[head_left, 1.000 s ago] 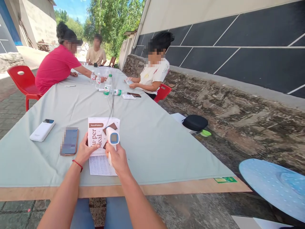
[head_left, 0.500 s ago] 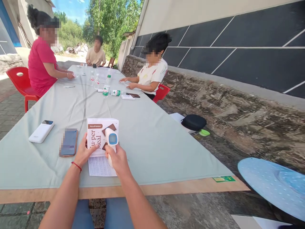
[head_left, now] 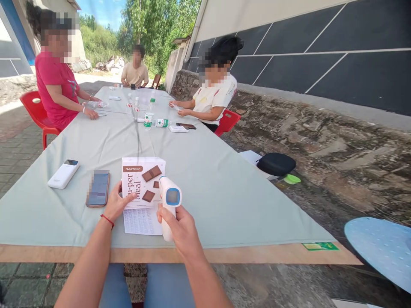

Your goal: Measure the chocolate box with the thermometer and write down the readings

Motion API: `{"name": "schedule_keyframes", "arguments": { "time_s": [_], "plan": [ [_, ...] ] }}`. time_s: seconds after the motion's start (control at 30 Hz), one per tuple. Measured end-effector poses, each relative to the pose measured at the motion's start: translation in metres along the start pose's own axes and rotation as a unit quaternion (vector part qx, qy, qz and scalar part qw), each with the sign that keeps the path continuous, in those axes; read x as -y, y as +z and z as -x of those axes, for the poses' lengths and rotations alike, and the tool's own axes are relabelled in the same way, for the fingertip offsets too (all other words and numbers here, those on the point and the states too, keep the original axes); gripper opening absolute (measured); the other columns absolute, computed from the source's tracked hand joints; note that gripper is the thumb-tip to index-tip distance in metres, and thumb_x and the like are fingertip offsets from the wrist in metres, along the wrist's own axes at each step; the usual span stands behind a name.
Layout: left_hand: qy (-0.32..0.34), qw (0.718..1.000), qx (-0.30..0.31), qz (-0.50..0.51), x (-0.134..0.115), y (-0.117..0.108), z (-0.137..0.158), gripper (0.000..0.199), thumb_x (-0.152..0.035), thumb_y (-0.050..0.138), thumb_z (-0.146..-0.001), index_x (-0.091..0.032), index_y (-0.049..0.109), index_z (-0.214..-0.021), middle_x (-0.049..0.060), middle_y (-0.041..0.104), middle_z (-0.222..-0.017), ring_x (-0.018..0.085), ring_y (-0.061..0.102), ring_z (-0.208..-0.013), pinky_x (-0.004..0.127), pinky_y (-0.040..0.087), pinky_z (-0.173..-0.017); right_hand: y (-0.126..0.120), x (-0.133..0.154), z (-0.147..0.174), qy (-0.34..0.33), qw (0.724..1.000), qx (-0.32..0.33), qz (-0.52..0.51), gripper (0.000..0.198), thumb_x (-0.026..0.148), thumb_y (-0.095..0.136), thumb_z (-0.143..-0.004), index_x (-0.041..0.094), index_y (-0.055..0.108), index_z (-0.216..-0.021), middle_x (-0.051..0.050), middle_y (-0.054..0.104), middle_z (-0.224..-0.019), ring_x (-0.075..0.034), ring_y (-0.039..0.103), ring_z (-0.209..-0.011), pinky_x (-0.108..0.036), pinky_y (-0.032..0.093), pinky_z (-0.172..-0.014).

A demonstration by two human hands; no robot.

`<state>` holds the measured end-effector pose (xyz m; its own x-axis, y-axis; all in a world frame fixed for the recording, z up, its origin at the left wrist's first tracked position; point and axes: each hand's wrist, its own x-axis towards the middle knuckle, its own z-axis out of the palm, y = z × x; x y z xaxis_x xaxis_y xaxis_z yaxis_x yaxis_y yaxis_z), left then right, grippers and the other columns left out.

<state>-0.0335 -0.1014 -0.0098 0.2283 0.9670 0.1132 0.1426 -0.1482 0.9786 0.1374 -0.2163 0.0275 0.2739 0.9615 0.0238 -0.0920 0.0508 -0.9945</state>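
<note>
Near the surface's (head_left: pixel 250 209) front edge, our left fingers (head_left: pixel 129 199) clasp the NutriMotion box (head_left: pixel 143 183) from the left; our right fingers (head_left: pixel 168 217) wrap the infrared thermometer (head_left: pixel 172 196), handle toward that edge, at the box's right.

Rightward passage for the right hand (head_left: pixel 183 229) is afforded by the bare cloth (head_left: pixel 250 205) between the thermometer (head_left: pixel 172 201) and the right edge of the table (head_left: pixel 257 256). Leftward passage is obstructed by the box (head_left: pixel 143 182). Beside the left hand (head_left: pixel 116 204), travel toward the table's left edge is impeded by the phone (head_left: pixel 100 193), then by the power bank (head_left: pixel 63 175). Toward the far edge, bare cloth is crossed before the upright bottle (head_left: pixel 148 119) and the lying bottle (head_left: pixel 162 123) are met.
</note>
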Motion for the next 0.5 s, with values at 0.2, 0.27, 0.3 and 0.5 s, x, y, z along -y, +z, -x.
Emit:
{"name": "schedule_keyframes", "arguments": {
  "time_s": [0.2, 0.27, 0.3, 0.5],
  "plan": [
    [-0.002, 0.999, -0.047, 0.0, -0.004, 0.004, -0.006, 0.064, -0.046, 0.078, -0.067, -0.015, 0.053, -0.118, 0.012, 0.065, -0.117, 0.028, 0.061, -0.109, 0.04, 0.049, -0.092, -0.004, -0.005, 0.005, 0.011, 1.0, 0.008, -0.027, 0.032, 0.05, 0.062, -0.077, 0.018, 0.057, -0.072, 0.001, 0.052, -0.062, -0.014, 0.046, -0.061, -0.027, 0.037, -0.057],
    [0.0, 0.996, -0.086, -0.012, -0.007, 0.005, -0.02, 0.064, -0.045, 0.078, -0.067, -0.015, 0.052, -0.117, 0.013, 0.064, -0.116, 0.028, 0.061, -0.109, 0.041, 0.049, -0.091, -0.007, -0.008, 0.004, 0.016, 0.999, 0.004, -0.028, 0.032, 0.049, 0.062, -0.077, 0.018, 0.056, -0.071, 0.001, 0.052, -0.062, -0.014, 0.046, -0.061, -0.027, 0.037, -0.058],
    [0.001, 0.994, -0.107, -0.024, -0.009, 0.005, -0.029, 0.064, -0.044, 0.078, -0.066, -0.015, 0.051, -0.116, 0.013, 0.064, -0.116, 0.028, 0.061, -0.108, 0.041, 0.049, -0.09, -0.01, -0.009, 0.004, 0.02, 0.999, 0.002, -0.029, 0.032, 0.049, 0.062, -0.077, 0.018, 0.056, -0.07, 0.001, 0.052, -0.062, -0.014, 0.046, -0.061, -0.027, 0.036, -0.058],
    [0.001, 0.987, -0.124, -0.107, -0.011, 0.002, -0.099, 0.055, -0.038, 0.076, -0.065, -0.016, 0.05, -0.109, 0.012, 0.066, -0.109, 0.025, 0.064, -0.099, 0.039, 0.05, -0.086, -0.027, -0.011, 0.005, 0.035, 0.999, -0.027, -0.02, 0.031, 0.048, 0.061, -0.075, 0.019, 0.055, -0.069, 0.001, 0.052, -0.061, -0.014, 0.045, -0.061, -0.027, 0.037, -0.059]
  ]
}}
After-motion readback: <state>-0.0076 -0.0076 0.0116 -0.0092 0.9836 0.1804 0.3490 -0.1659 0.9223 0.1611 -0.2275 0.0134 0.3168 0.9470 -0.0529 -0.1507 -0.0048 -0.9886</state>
